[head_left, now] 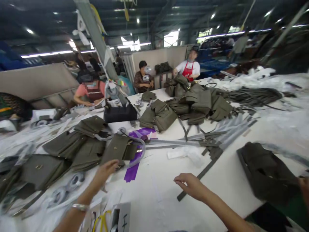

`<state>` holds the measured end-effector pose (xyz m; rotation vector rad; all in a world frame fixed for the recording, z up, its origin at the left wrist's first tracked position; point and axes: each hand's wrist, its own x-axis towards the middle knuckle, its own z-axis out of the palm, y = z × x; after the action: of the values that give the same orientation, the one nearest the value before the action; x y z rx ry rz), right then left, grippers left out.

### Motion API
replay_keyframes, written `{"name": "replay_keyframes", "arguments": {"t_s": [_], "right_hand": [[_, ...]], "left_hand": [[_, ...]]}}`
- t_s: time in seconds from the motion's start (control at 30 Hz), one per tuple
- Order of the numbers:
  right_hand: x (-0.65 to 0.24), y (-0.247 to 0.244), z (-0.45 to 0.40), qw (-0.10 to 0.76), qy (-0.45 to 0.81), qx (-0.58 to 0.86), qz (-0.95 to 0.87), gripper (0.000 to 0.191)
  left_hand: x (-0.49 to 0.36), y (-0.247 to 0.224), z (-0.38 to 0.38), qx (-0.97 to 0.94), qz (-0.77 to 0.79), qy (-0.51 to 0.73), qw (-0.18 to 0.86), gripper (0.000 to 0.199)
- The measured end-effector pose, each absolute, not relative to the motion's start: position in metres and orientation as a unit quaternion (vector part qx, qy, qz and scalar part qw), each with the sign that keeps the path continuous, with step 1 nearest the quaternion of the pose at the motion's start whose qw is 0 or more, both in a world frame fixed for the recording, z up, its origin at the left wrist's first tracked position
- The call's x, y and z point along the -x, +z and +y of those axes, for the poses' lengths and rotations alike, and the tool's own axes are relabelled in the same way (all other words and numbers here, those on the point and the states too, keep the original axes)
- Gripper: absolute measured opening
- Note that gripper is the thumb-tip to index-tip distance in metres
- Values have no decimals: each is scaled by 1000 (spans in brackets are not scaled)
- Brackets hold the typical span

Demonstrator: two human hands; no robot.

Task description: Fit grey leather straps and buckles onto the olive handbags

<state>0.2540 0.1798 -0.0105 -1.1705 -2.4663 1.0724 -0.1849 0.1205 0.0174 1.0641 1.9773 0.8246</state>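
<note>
My left hand (107, 171), with a silver bangle on the wrist, reaches to the lower edge of an olive-green handbag (117, 149). Its fingers are stretched out and overlap the bag's edge; whether they press on it I cannot tell. The bag lies on the white table with a plastic-wrapped handle (143, 151) looped at its right side, over a purple strip (132, 172). Out over the table, my right hand (190, 184) holds nothing visible, fingers loosely bent and thumb apart. Beside it runs a dark olive strap (207, 168).
More olive bags (41, 169) are piled at left, with another heap (193, 101) at the back. Yellow-handled scissors (102, 222) lie near the front edge. At right, someone's hand (304, 185) is by an olive bag (267, 170). Several people sit across the table.
</note>
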Motion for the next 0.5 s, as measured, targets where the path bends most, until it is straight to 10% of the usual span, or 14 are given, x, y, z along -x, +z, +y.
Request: {"name": "replay_keyframes", "arguments": {"t_s": [0.2,0.5], "right_hand": [[-277,-125,197,89,441,526,-722,45],[-293,-227,187,106,630,595,-487,54]], "left_hand": [[82,-29,253,-492,663,293,483,63],[44,-44,490,-600,704,251,286,53]]}}
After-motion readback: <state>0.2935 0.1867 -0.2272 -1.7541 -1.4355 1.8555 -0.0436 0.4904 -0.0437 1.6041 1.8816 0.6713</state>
